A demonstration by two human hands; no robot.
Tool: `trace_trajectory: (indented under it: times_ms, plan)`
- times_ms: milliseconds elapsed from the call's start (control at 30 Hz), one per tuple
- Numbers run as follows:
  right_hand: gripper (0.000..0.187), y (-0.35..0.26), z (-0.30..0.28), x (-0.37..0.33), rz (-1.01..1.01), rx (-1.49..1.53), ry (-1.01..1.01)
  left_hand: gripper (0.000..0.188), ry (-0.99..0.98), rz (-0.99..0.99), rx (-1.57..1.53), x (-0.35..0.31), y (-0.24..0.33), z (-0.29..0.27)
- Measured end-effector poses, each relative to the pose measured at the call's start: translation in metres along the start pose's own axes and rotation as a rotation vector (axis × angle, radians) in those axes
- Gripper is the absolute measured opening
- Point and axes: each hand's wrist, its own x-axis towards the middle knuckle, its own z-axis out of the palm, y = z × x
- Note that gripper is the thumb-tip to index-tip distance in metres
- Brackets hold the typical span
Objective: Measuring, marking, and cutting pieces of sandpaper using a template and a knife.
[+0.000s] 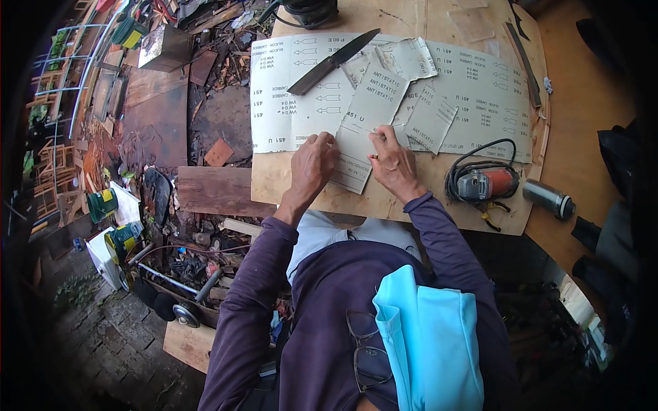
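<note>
A cut sandpaper piece point(370, 103) lies slantwise, printed backing up, over a wide sandpaper sheet point(473, 79) on the plywood table. My left hand point(314, 168) is closed, its fingertips at the left edge of the cut piece. On the other side my right hand point(394, 163) is closed with curled fingers around a slim thing whose small red end shows; its kind is hidden. A large dark-bladed knife point(334, 62) rests beyond my hands on the wide sheet. Smaller torn sandpaper pieces point(430, 120) overlap to the right of the cut piece.
A red-and-grey power tool point(486, 183) with a coiled cord sits at the table's right front, beside a metal bottle point(548, 198). Another corded tool point(308, 10) stands at the far edge. Wood scraps point(219, 152) and debris cover the ground at left.
</note>
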Motion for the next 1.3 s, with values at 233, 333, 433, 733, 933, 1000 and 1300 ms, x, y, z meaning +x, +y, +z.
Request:
trace_trajectory:
  times_ms: [233,333,433,733,933,1000,1300]
  plan:
    - [0.045,0.018,0.005,0.007,0.044,0.047,0.067,0.017,0.052,-0.046,-0.003,-0.007,0.002,0.009]
    - [0.028,0.027,-0.011,0.020,0.031,0.146,0.006,0.016,0.051,-0.053,0.005,-0.005,0.006,0.004]
    - [0.019,0.051,-0.014,0.032,-0.038,0.269,-0.019,0.015,0.052,-0.038,0.018,-0.004,0.004,0.006]
    - [0.038,0.029,0.003,0.019,-0.012,-0.023,-0.009,0.026,0.215,-0.048,-0.027,-0.018,0.017,0.005]
    - [0.041,0.025,0.002,0.020,0.042,-0.050,-0.017,0.038,-0.032,-0.801,-0.855,-0.111,0.036,0.035]
    - [0.040,0.024,0.005,0.022,0.036,-0.017,-0.029,0.036,0.121,-0.835,-0.984,-0.106,0.047,0.049]
    - [0.035,0.005,-0.002,0.005,0.059,0.086,0.172,0.022,0.296,-0.732,-0.812,-0.088,0.014,0.061]
